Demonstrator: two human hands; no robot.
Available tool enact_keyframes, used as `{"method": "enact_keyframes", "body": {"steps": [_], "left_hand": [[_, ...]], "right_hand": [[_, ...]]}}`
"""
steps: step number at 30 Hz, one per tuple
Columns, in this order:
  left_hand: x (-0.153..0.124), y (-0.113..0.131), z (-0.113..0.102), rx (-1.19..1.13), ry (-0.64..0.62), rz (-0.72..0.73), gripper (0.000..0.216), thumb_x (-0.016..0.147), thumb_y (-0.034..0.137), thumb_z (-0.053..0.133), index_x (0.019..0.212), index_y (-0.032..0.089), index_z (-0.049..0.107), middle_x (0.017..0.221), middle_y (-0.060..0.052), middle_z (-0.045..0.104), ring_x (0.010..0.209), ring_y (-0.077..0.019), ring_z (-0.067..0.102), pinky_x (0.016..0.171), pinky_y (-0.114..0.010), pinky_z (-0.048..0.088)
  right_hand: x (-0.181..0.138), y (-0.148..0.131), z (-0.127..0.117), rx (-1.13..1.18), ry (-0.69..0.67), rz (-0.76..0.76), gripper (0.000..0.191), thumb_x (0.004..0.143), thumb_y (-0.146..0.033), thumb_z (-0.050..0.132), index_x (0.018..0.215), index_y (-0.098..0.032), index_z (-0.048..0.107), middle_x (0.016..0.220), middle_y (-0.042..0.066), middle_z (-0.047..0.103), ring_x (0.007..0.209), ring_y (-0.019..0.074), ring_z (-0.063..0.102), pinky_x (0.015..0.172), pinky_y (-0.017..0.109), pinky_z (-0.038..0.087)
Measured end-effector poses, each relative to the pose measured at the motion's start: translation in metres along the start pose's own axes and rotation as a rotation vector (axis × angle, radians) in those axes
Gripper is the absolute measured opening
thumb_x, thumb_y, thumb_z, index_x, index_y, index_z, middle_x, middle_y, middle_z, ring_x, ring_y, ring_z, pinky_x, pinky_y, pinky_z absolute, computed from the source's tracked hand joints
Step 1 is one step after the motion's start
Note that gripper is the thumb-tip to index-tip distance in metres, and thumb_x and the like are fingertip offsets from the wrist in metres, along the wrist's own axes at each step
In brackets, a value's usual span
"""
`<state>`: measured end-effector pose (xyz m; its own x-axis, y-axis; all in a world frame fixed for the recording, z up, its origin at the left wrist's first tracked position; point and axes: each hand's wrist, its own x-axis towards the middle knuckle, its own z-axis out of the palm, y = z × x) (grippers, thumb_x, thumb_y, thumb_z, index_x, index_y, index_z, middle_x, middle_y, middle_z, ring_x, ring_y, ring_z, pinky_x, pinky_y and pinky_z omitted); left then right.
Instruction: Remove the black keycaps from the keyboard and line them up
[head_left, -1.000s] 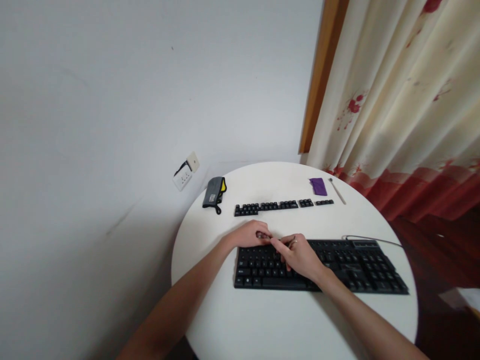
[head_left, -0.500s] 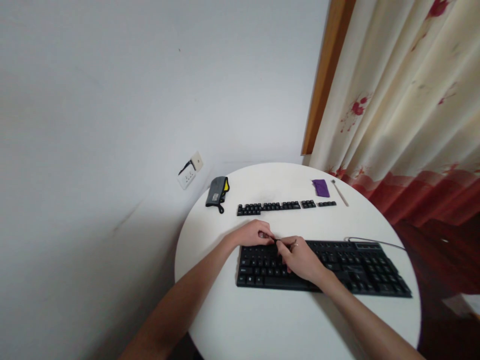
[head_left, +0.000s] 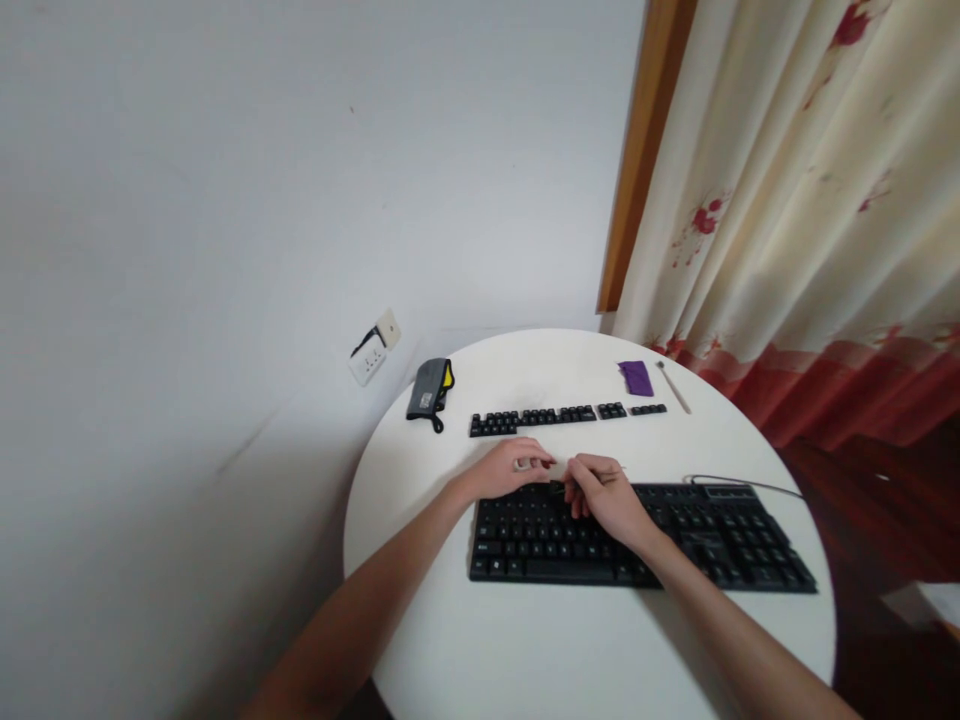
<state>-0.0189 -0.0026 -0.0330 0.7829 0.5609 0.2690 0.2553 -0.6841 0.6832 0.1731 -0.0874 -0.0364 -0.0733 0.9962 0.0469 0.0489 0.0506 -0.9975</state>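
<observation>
A black keyboard (head_left: pixel 697 540) lies across the round white table (head_left: pixel 570 650). My left hand (head_left: pixel 510 468) rests at the keyboard's top left edge, fingers curled and pinched near a small dark piece. My right hand (head_left: pixel 609 497) sits over the upper key rows beside it, fingers closed around a thin tool whose tip pokes out to the right. What each hand pinches is too small to name. Rows of loose black keycaps (head_left: pixel 534 417) lie in a line behind the hands.
A grey and yellow pouch (head_left: pixel 429 388) lies at the table's back left. A purple cloth (head_left: pixel 636 377) and a thin stick (head_left: pixel 673 387) lie at the back right. The keyboard cable (head_left: pixel 757 484) runs off right. A wall socket (head_left: pixel 373 349) and a curtain (head_left: pixel 810 230) stand behind.
My right hand has shifted up and slightly right over the top key rows. My left hand stays at the keyboard's top left corner.
</observation>
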Motion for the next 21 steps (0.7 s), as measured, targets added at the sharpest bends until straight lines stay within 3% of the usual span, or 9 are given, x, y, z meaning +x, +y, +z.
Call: {"method": "enact_keyframes", "body": {"steps": [5, 10, 13, 21], "left_hand": [[0.002, 0.011, 0.005, -0.041, 0.067, 0.081, 0.026, 0.08, 0.035, 0.07, 0.098, 0.015, 0.068, 0.094, -0.008, 0.067, 0.087, -0.0176, 0.061, 0.08, -0.029, 0.048], [0.004, 0.008, 0.012, 0.046, 0.175, 0.146, 0.019, 0.083, 0.031, 0.068, 0.096, 0.017, 0.07, 0.094, -0.008, 0.07, 0.089, -0.0183, 0.063, 0.083, -0.031, 0.048], [0.005, 0.007, 0.016, 0.115, 0.196, 0.151, 0.018, 0.084, 0.029, 0.067, 0.099, 0.019, 0.069, 0.096, -0.007, 0.07, 0.091, -0.0189, 0.062, 0.085, -0.033, 0.048], [0.006, 0.022, 0.026, 0.237, 0.227, 0.137, 0.018, 0.088, 0.022, 0.06, 0.104, 0.02, 0.068, 0.097, -0.007, 0.066, 0.091, -0.0179, 0.06, 0.084, -0.032, 0.048]], "right_hand": [[0.0, 0.0, 0.002, -0.038, 0.07, -0.084, 0.036, 0.091, -0.046, 0.046, 0.081, -0.016, 0.065, 0.059, -0.001, 0.059, 0.044, 0.0105, 0.055, 0.04, 0.02, 0.038], [0.004, 0.001, 0.001, -0.056, 0.158, -0.052, 0.039, 0.09, -0.049, 0.047, 0.107, -0.019, 0.064, 0.082, 0.004, 0.069, 0.068, 0.0168, 0.065, 0.057, 0.026, 0.052], [0.005, 0.002, 0.0, -0.021, 0.144, -0.023, 0.042, 0.089, -0.051, 0.046, 0.104, -0.017, 0.067, 0.081, 0.007, 0.071, 0.072, 0.02, 0.067, 0.061, 0.03, 0.054], [0.008, 0.008, -0.002, -0.026, 0.238, -0.046, 0.041, 0.085, -0.05, 0.053, 0.092, -0.014, 0.07, 0.072, 0.008, 0.072, 0.062, 0.02, 0.066, 0.056, 0.029, 0.051]]}}
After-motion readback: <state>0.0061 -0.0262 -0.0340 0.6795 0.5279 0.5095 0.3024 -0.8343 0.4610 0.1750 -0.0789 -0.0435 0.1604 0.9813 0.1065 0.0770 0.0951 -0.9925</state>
